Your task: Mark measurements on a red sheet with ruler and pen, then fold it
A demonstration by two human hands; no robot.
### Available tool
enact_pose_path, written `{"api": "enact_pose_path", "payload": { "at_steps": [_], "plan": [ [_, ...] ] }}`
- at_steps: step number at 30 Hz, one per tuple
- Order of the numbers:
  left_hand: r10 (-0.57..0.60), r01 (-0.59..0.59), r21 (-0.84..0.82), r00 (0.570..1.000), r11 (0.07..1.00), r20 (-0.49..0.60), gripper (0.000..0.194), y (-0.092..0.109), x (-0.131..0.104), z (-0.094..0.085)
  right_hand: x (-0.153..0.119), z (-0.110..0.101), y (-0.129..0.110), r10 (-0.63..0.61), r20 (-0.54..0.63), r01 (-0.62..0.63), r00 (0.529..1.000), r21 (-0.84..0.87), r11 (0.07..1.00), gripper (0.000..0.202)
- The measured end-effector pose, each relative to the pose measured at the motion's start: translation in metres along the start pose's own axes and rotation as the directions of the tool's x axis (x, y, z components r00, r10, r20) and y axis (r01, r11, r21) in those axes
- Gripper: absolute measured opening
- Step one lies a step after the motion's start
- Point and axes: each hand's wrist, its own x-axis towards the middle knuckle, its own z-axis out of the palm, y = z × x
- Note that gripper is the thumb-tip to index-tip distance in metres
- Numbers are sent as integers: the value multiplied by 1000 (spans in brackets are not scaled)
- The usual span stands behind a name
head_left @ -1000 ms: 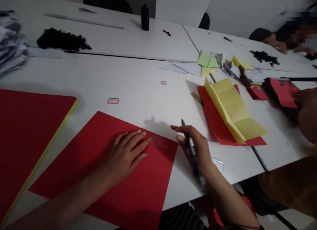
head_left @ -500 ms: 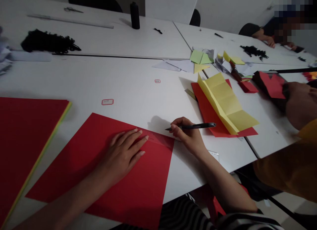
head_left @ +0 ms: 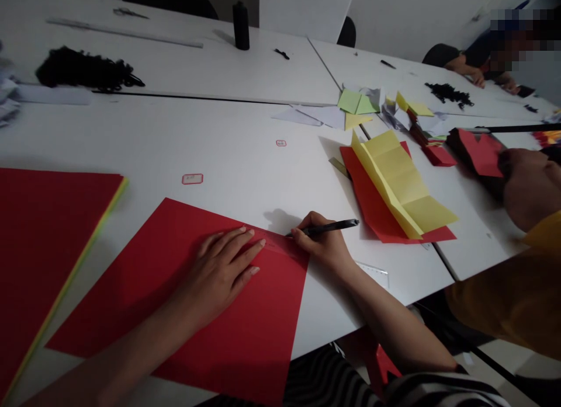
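My left hand (head_left: 225, 264) lies flat with fingers stretched out on a red sheet of paper (head_left: 258, 331). Under its fingertips a clear strip (head_left: 284, 246) runs along the sheet's far edge. A black pen (head_left: 335, 226) is pinched in my right hand (head_left: 324, 240), its tip at that far edge, just right of my left fingers. Beyond my right wrist shows the end of a clear ruler (head_left: 374, 274); my hand hides whether it joins the strip.
A stack of red sheets (head_left: 48, 237) with a yellow-green edge lies left. Folded yellow paper (head_left: 394, 173) rests on red paper at right, near another person's hand (head_left: 530, 185). Farther back are paper scraps (head_left: 357, 101), black yarn (head_left: 87, 68), a black bottle (head_left: 241, 27) and scissors (head_left: 130, 13).
My right hand has moved a little left and down with the pen, bringing its tip to the red sheet's edge. More of the ruler's end shows. My left hand stays on the sheet.
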Motion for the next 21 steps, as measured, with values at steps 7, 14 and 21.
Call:
{"api": "enact_pose_path", "payload": {
  "at_steps": [7,14,21],
  "plan": [
    [11,-11,8,1000,1000,-4,37,-1,0,-1,1,0,0,16,1,-16,1000,3,1000,17],
    [5,-5,7,1000,1000,4,37,0,0,0,1,-1,1,32,15,-32,999,-9,999,17],
    [-5,5,1,1000,1000,15,38,0,-1,-1,1,-1,2,24,14,-24,1000,-13,1000,18]
  ]
}}
